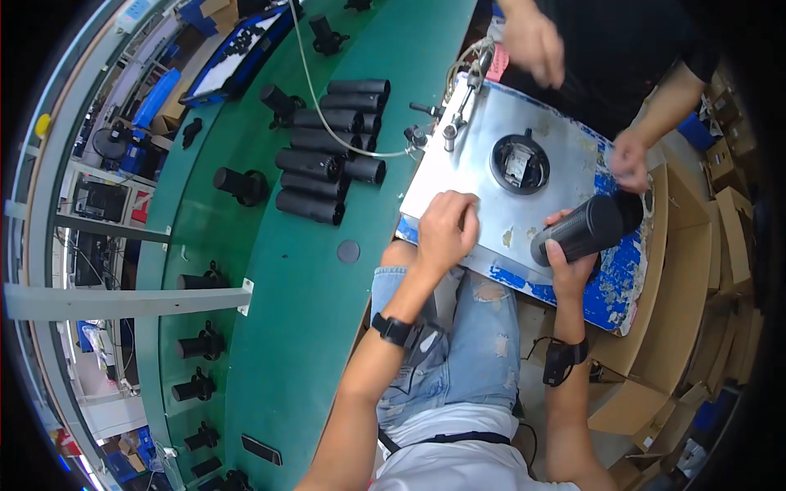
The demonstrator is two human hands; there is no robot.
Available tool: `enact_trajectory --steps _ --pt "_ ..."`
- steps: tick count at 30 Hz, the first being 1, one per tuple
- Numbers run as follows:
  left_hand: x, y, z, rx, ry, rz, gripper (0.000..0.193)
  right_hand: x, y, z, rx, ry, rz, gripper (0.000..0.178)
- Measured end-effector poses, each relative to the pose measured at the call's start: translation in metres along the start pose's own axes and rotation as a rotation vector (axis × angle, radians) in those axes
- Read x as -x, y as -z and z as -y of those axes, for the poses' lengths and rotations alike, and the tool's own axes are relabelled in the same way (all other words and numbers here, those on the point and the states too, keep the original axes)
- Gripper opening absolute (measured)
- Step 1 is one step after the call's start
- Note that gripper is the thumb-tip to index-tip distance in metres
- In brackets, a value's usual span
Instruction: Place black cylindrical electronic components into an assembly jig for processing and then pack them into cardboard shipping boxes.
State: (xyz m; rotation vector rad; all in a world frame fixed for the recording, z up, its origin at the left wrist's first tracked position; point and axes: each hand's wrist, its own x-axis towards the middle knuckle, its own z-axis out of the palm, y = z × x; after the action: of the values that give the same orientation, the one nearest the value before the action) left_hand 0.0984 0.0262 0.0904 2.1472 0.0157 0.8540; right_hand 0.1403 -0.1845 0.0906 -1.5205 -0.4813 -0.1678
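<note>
My right hand [571,266] is wrapped round a black cylindrical housing [583,231], tilted over the right side of a metal-topped work plate [483,209]. A wider black piece shows at the housing's far end. My left hand [446,229] rests at the plate's near left edge with its fingers curled in; whatever they may hold is hidden. Set in the plate between and beyond my hands is a round black ring fixture [520,164] with a pale piece inside. A small clamp lever [463,106] stands at the plate's far left.
Black tubes [315,164] lie grouped on the green bench [303,327] to the left. A black disc [348,251] and a phone [262,449] lie there too. Across the plate, a co-worker's blurred hands [534,45] are near. Cardboard boxes [675,286] stand at right.
</note>
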Motion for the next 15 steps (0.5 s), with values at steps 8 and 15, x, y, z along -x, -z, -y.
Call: enact_trajectory --steps 8,15 --pt "0.016 -0.029 0.010 -0.206 -0.139 -0.158 0.014 -0.097 -0.009 0.045 -0.148 0.242 0.052 0.059" --pt "0.017 -0.031 0.009 -0.168 -0.136 -0.150 0.015 -0.151 -0.035 0.009 0.023 0.249 0.162 0.049"
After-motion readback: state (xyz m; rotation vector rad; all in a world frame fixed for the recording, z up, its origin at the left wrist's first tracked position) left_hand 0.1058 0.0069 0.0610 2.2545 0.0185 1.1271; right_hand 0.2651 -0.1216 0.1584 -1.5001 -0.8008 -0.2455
